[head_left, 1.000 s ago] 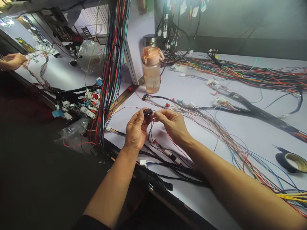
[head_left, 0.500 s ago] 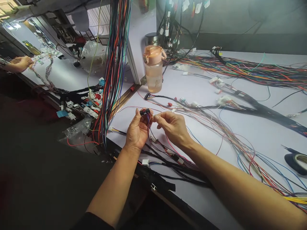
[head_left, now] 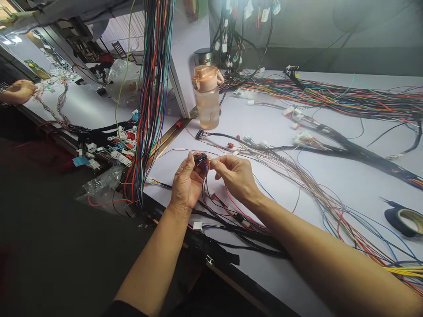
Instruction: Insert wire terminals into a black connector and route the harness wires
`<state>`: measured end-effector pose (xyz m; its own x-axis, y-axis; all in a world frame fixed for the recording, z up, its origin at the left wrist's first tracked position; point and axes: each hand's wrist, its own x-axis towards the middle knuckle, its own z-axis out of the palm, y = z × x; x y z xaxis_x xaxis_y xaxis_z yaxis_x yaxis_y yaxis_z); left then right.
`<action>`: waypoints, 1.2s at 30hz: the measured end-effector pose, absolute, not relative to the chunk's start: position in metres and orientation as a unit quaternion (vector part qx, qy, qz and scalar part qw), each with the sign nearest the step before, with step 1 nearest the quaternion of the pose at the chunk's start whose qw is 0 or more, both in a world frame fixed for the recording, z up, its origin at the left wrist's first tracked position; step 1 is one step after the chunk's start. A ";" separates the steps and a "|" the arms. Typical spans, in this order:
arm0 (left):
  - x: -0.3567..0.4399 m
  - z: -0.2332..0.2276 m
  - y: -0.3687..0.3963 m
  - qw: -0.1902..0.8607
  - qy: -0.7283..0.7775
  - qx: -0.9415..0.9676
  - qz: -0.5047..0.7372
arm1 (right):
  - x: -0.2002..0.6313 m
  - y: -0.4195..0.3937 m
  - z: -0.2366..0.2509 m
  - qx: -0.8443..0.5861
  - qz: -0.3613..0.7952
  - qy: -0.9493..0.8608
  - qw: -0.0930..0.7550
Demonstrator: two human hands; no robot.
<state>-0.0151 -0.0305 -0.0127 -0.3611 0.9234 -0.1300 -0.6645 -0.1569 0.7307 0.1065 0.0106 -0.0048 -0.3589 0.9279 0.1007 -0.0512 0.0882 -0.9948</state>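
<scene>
black connector (head_left: 200, 156) pinched atop left hand (head_left: 185, 185); right hand (head_left: 235, 176) beside it pinches its wires (head_left: 207, 169).

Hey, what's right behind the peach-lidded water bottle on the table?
Behind the water bottle stands a metal canister, only its top showing; its lower part is hidden by the bottle. Hanging black wires sit further back.

A wire-harness assembly workshop. A long white workbench (head_left: 330, 193) is strewn with loose coloured wires (head_left: 333, 99) and taped black harness (head_left: 360, 154), with a tape roll (head_left: 405, 220) at its right edge. Left of a pink-lidded bottle (head_left: 207, 97) a thick bundle of wires (head_left: 150, 101) hangs down, small connectors (head_left: 120, 143) heaped at its foot, and further left another worker's hand (head_left: 20, 90) works at a second bench.
</scene>
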 end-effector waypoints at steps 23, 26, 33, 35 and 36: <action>-0.011 -0.014 -0.033 0.468 0.387 0.261 0.751 | 0.112 0.015 -0.006 -0.377 0.533 -0.644 0.399; -0.010 -0.015 -0.033 0.458 0.393 0.269 0.751 | 0.110 0.015 -0.008 -0.381 0.525 -0.643 0.408; -0.010 -0.017 -0.032 0.450 0.406 0.285 0.742 | 0.110 0.014 -0.009 -0.394 0.492 -0.652 0.422; -0.009 -0.016 -0.032 0.448 0.410 0.285 0.741 | 0.111 0.014 -0.008 -0.404 0.482 -0.658 0.414; -0.009 -0.016 -0.032 0.447 0.411 0.284 0.742 | 0.110 0.014 -0.007 -0.406 0.480 -0.660 0.412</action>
<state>-0.0088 -0.0322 -0.0161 -0.4393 0.8967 0.0544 -0.4290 -0.2626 0.8643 0.1104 0.0140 -0.0069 -0.3299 0.9313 0.1542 0.1406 0.2100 -0.9675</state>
